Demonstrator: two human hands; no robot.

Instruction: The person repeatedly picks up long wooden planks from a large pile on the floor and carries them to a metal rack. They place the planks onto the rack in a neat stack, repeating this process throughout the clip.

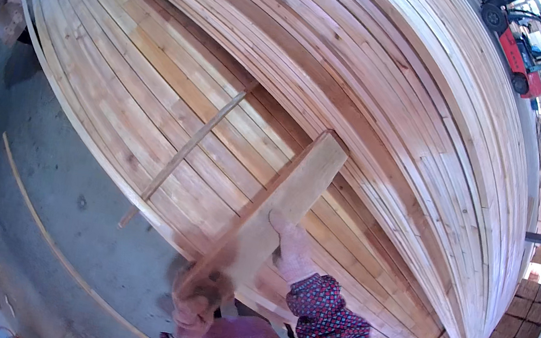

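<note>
I hold a short pale wooden board (288,193) tilted up over a big stack of long planks (286,72). My left hand (196,302), in a brownish work glove, grips the board's near end. My right hand (293,250), in a light glove with a patterned red and blue sleeve guard, clasps the board's right edge a little further up. The board's far end points to the upper right, above the lower layer of planks. A thin wooden strip (184,155) lies crosswise on that lower layer, left of the board.
Grey concrete floor (45,204) lies to the left, with a long thin slat (59,249) on it. A red forklift (519,49) stands at the upper right. Stacked timber blocks (523,315) fill the lower right.
</note>
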